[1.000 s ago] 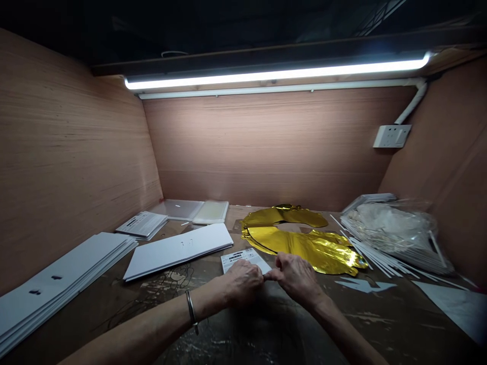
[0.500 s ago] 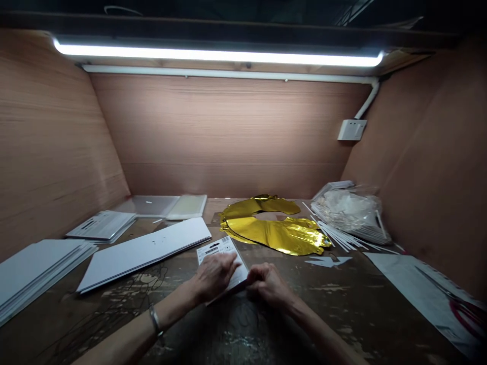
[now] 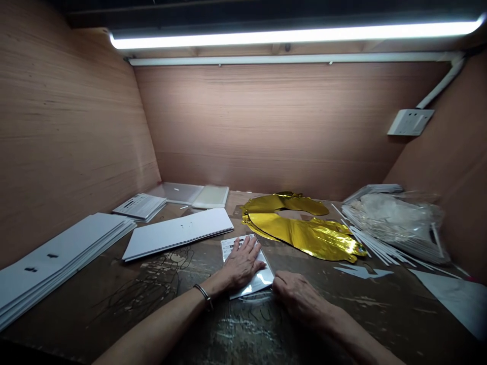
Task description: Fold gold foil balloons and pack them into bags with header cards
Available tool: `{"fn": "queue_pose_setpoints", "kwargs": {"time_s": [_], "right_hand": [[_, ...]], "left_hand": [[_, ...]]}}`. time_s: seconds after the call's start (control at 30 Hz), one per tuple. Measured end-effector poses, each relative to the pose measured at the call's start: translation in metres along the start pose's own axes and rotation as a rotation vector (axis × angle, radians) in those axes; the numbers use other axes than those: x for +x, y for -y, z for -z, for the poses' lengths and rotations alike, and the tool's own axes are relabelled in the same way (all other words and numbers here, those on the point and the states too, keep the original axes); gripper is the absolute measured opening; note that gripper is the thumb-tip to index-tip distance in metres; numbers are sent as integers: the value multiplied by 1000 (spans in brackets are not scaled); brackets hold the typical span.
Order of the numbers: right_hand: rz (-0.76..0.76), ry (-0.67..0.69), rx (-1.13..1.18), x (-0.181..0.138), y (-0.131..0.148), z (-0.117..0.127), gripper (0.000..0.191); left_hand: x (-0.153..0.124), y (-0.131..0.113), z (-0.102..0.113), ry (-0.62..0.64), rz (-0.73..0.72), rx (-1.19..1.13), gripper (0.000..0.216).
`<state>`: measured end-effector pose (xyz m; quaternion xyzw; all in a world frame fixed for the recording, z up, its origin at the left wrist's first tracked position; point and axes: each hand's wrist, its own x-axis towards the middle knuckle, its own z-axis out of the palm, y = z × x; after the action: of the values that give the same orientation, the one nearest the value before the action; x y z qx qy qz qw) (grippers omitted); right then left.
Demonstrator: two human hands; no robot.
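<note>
A white printed card in a clear plastic sleeve (image 3: 263, 278) lies on the dark worktable in front of me. My left hand (image 3: 243, 263) rests flat on top of it with the fingers spread, covering much of the print. Light glints off the sleeve's near end. At the sleeve's lower right corner, my right hand (image 3: 294, 290) is closed, its fingertips curled under and touching that corner. What those fingers pinch, if anything, is hidden. Just beyond the card lie shiny gold foil balloons (image 3: 304, 235), flat and overlapping.
To the left are stacks of white card (image 3: 68, 248), a long white card stack (image 3: 178, 233) and packed cards (image 3: 139, 207). Clear sleeves (image 3: 211, 196) lie behind. White sticks (image 3: 375, 246), a clear bag (image 3: 399, 223) and a white cutout (image 3: 363, 271) are right. Dark threads (image 3: 160, 276) lie left.
My left hand has gone from curled fingers to lying flat with spread fingers on the card. My right hand stays closed at the corner. The view has turned left.
</note>
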<state>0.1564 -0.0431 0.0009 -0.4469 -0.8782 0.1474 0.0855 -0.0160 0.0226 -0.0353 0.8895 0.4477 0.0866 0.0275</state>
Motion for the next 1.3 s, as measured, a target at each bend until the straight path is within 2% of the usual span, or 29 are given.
{"fn": "queue_pose_setpoints", "kwargs": {"time_s": [0.13,0.27,0.37,0.5,0.67,0.8,0.9,1.03,1.13,1.3], "right_hand": [[7,18,-96,-18,1,-8,21],[-111,55,-22,-57,-2,2,13],[-151,-36,82,-70,-4,12,17],[-120,-203,141,-46,1,6,14],[-72,-213,9,-9,6,-14,15],[104,-271,-190,-8,-2,-27,21],[149,-308,-249,-10,-7,-31,20],[206,-331,-212,-9,-5,-26,22],[248,-292,-115,-8,-2,-19,15],[161,-262,-34,-9,1,-15,12]], "left_hand": [[0,1,-4,-20,-2,18,60],[0,0,-6,-41,-12,29,59],[-1,-1,-5,-43,-17,47,58],[-1,-2,-5,-38,-20,79,57],[-1,-3,-6,-53,-25,95,58],[-3,-4,-4,-37,-12,106,57],[-3,-5,-1,-29,-7,107,56],[-4,-5,-1,-40,-10,107,56],[-4,-5,-2,-47,-16,98,56],[-3,-4,-4,-45,-14,98,56]]}}
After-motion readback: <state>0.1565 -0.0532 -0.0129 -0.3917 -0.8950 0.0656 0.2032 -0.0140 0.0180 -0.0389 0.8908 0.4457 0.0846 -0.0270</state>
